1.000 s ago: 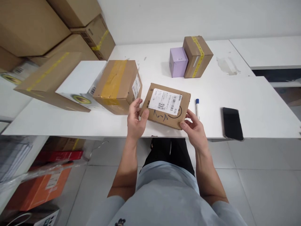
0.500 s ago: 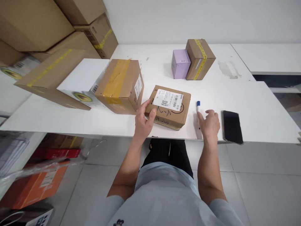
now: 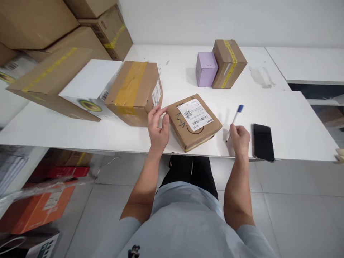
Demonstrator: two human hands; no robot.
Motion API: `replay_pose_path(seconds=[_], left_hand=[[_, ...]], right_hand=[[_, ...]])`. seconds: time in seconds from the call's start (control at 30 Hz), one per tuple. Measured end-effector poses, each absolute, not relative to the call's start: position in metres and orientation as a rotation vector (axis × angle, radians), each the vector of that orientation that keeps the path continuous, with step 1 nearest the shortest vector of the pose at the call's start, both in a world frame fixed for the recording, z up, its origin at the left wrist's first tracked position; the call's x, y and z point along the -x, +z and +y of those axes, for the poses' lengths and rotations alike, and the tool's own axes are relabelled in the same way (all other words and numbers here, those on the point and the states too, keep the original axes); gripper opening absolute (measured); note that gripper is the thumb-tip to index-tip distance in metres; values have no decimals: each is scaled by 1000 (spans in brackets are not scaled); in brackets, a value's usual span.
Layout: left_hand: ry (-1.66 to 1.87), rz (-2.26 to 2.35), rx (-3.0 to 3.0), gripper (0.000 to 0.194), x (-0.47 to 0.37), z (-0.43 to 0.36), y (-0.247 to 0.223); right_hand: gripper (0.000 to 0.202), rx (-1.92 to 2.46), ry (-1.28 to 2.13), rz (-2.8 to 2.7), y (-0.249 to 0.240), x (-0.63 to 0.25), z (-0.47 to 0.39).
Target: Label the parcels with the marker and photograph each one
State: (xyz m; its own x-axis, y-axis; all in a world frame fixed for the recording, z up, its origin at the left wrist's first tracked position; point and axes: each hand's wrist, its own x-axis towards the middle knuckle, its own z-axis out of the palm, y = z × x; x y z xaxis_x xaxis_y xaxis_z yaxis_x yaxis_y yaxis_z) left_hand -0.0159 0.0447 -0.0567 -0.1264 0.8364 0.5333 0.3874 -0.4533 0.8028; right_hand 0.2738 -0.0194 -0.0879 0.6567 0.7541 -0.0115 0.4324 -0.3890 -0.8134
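Note:
A small cardboard box (image 3: 178, 125) with a white label and dark handwriting lies turned at an angle near the table's front edge. Beside its left corner is my left hand (image 3: 158, 129), fingers apart and holding nothing, the fingertips close to the box. To the right of the box, my right hand (image 3: 240, 138) pinches a white marker (image 3: 235, 117) with a blue end pointing up and away; its dark tip is low, near the tabletop. A black phone (image 3: 263, 142) lies just right of that hand.
On the left stand a taped cardboard box (image 3: 131, 86), a white box (image 3: 91, 77) and larger cartons (image 3: 53, 80). Toward the back are a purple box (image 3: 206, 70) and another taped box (image 3: 231, 64). An orange box (image 3: 40, 208) sits below the table (image 3: 303, 132).
The small box has turned on the table, and my left hand has come off it to the left. My right hand has closed on the marker, which is now tilted and lifted.

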Motion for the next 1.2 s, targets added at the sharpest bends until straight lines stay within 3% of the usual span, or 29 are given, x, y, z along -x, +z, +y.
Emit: replay_pose_path(seconds=[0.13, 0.3, 0.53, 0.8, 1.0, 1.2], left_hand=[[1555, 1204, -2046, 50, 12, 12, -44], [1057, 1114, -2289, 80, 13, -10, -37], [1136, 1330, -2138, 59, 9, -2, -46], [1339, 1289, -1959, 45, 19, 20, -7], [1135, 1463, -2037, 43, 15, 31, 11], [973, 1528, -2340, 44, -3, 12, 13]], right_hand=[[42, 1508, 607, -642, -82, -265, -30], [29, 1173, 608, -541, -65, -250, -36], [43, 1193, 745, -784, -72, -204, -32], [46, 1197, 491, -1070, -30, -190, -39], [34, 1087, 548, -993, -22, -179, -38], [35, 1092, 580, -869, -34, -184, -25]])
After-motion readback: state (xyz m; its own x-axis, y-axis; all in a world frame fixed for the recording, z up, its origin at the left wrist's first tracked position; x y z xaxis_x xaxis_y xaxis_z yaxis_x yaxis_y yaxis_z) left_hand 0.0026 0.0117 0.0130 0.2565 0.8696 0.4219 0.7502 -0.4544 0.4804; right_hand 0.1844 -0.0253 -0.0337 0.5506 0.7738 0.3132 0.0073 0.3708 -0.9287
